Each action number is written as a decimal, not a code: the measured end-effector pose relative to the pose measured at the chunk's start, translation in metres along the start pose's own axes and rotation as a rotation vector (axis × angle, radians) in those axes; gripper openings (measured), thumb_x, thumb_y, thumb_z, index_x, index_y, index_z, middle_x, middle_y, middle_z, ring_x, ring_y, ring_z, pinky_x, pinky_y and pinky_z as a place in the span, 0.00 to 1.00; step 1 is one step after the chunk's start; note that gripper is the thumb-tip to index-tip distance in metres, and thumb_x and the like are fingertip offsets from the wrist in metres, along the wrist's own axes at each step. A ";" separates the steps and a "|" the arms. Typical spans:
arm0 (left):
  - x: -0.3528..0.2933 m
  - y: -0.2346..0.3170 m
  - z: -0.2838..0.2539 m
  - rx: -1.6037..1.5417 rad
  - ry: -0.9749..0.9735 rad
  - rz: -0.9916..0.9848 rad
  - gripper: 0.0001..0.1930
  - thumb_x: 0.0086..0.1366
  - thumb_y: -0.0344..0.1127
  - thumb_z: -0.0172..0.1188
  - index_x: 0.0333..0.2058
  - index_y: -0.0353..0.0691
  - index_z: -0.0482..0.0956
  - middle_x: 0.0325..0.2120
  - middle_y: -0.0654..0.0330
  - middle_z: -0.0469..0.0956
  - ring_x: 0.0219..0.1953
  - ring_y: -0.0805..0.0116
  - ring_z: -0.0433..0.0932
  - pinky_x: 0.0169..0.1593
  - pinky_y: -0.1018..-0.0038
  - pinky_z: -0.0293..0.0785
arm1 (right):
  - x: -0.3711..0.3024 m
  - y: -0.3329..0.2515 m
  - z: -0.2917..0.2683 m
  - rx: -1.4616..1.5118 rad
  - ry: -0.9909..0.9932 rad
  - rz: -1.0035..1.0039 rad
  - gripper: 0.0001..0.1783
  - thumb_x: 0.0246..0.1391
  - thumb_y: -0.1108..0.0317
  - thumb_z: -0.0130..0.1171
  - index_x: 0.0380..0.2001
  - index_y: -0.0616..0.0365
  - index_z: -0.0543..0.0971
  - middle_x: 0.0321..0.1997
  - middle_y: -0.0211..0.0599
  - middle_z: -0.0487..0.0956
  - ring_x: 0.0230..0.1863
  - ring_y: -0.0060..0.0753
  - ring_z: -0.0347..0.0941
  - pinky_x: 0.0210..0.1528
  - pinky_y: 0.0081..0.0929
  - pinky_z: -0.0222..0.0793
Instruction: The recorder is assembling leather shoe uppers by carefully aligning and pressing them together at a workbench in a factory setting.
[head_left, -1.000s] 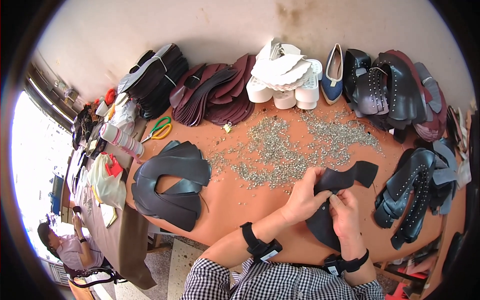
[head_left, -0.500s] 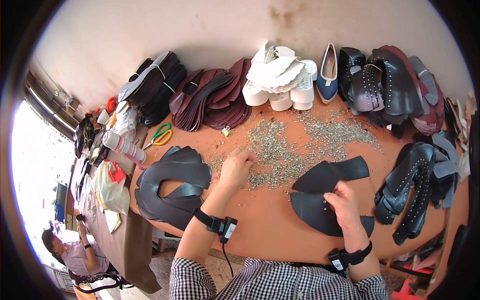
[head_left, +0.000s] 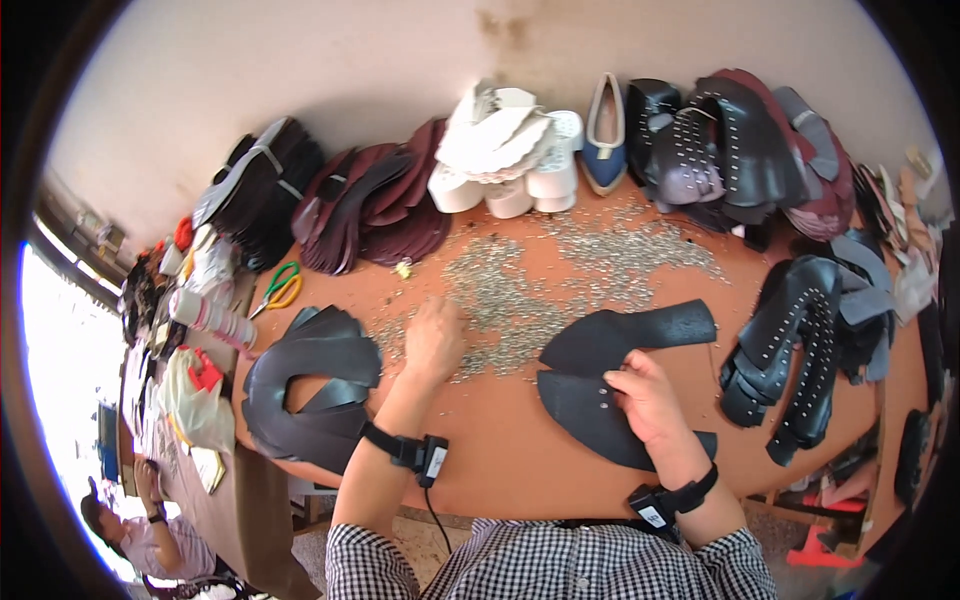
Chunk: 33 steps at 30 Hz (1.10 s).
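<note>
A curved black leather piece [head_left: 590, 340] lies on the orange-brown tabletop in front of me, its two arms spread to the right. At its inner edge, my right hand [head_left: 648, 400] grips it with the thumb on top; the other fingertips are partly hidden. Two small shiny studs [head_left: 603, 399] show on the leather beside the thumb. To the left, my left hand [head_left: 436, 340] rests at the near-left edge of a wide scatter of silvery studs [head_left: 500, 310]. Its fingers are curled together, and whatever they pinch is hidden.
Left stand stacked black leather pieces [head_left: 265, 390], green-and-orange scissors [head_left: 280, 290] and a thread cone [head_left: 210, 318]. Maroon pieces [head_left: 375, 210], white soles [head_left: 505, 190] and a blue shoe [head_left: 604, 150] line the wall. Studded black pieces [head_left: 790, 340] lie right. Another person [head_left: 165, 535] sits far left.
The whole view has shifted, so the table's things appear further left. Both hands stay at about the same places: the left at the studs, the right on the leather piece.
</note>
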<state>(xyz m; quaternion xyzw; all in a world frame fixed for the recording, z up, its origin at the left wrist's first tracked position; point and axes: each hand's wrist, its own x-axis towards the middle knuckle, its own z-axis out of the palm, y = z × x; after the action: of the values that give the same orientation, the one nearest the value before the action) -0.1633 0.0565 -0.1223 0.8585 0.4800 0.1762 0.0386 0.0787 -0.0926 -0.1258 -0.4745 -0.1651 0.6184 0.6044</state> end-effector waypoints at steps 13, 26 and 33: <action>-0.013 0.140 0.000 -0.562 0.149 0.370 0.09 0.44 0.20 0.58 0.26 0.38 0.72 0.32 0.57 0.67 0.35 0.61 0.66 0.40 0.71 0.62 | -0.008 -0.005 0.006 -0.076 -0.004 -0.062 0.06 0.44 0.79 0.57 0.25 0.61 0.70 0.21 0.22 0.68 0.21 0.10 0.62 0.22 0.09 0.57; -0.011 0.143 0.014 -0.552 0.132 0.297 0.08 0.45 0.22 0.60 0.25 0.38 0.72 0.30 0.59 0.68 0.34 0.63 0.66 0.39 0.71 0.62 | -0.006 -0.001 0.002 -0.201 -0.003 -0.191 0.05 0.43 0.80 0.57 0.26 0.64 0.72 0.22 0.23 0.70 0.23 0.10 0.64 0.24 0.10 0.61; -0.016 0.152 0.020 -0.613 0.116 0.112 0.07 0.46 0.24 0.60 0.25 0.38 0.72 0.30 0.59 0.68 0.33 0.64 0.67 0.38 0.73 0.63 | -0.009 -0.001 0.004 -0.343 0.086 -0.291 0.04 0.44 0.80 0.57 0.25 0.65 0.72 0.22 0.25 0.70 0.23 0.11 0.64 0.24 0.11 0.62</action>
<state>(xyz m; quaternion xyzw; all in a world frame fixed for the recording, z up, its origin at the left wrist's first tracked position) -0.0406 -0.0360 -0.1094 0.8206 0.3577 0.3631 0.2585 0.0746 -0.0992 -0.1191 -0.5673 -0.3086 0.4670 0.6040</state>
